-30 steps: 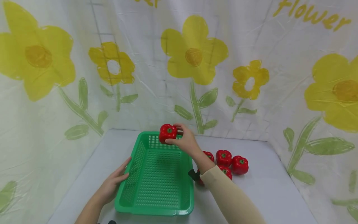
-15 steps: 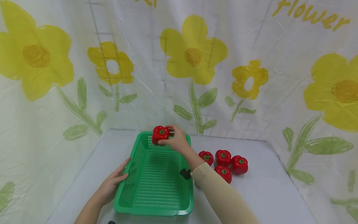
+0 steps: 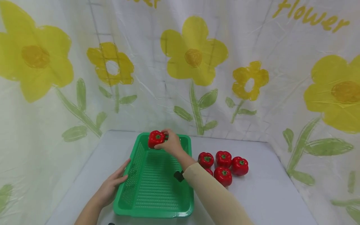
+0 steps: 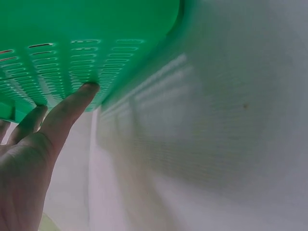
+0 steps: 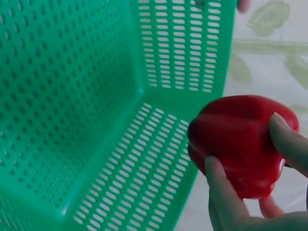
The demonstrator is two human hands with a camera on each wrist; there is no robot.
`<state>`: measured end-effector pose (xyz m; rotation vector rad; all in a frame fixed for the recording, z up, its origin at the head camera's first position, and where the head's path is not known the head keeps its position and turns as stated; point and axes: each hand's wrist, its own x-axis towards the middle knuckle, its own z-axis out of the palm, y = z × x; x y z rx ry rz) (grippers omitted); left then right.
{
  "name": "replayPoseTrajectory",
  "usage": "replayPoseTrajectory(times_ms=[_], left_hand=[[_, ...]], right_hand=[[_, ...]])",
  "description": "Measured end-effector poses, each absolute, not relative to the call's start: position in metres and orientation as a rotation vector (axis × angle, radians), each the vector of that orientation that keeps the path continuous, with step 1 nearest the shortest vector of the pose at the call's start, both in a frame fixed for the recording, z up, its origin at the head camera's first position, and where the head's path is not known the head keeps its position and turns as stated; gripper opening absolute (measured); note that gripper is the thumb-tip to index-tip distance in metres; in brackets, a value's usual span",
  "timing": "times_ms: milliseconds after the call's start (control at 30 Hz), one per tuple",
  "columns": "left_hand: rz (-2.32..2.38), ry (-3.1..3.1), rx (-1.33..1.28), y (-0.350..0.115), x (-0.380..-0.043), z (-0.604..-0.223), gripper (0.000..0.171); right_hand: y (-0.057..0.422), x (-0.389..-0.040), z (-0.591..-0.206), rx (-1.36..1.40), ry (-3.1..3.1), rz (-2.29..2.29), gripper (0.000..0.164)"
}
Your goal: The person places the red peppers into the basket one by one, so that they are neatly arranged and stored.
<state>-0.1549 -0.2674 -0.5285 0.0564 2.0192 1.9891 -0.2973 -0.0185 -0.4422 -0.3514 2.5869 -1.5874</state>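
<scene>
My right hand (image 3: pixel 172 145) grips a red bell pepper (image 3: pixel 155 139) above the far left end of a green plastic basket (image 3: pixel 153 212). Thumb and fingers lie against opposite sides of the pepper (image 5: pixel 238 139) in the right wrist view, with the slotted basket wall (image 5: pixel 139 173) beside it. My left hand (image 3: pixel 110 187) rests along the basket's left side, fingers extended. In the left wrist view, the fingertips of that hand (image 4: pixel 29 163) touch the slotted outer wall (image 4: pixel 82 62). Bare mesh shows on the visible basket floor.
Several red bell peppers (image 3: pixel 223 176) sit grouped on the white tabletop (image 3: pixel 261 193), right of the basket; the sleeve (image 3: pixel 209 193) partly covers one. A curtain (image 3: pixel 152 103) printed with yellow flowers stands behind the table. A black piece (image 3: pixel 178 176) shows at the right wrist.
My right hand has carried the pepper leftward and slightly down, over the basket's far left part. More of the pepper group shows beside the sleeve. The left hand keeps its place on the basket.
</scene>
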Motion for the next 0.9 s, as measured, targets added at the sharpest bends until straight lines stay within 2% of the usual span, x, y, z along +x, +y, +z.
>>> replayPoseTrajectory(times_ms=[533, 900], left_hand=[[1.994, 2.028, 0.008, -0.268, -0.151, -0.53, 0.065], [1.995, 2.015, 0.069, -0.268, -0.152, -0.527, 0.067]], right_hand=[[-0.045, -0.3, -0.479, -0.271, 2.574, -1.515, 0.066], [-0.047, -0.305, -0.498, -0.264, 2.662, -1.4, 0.07]])
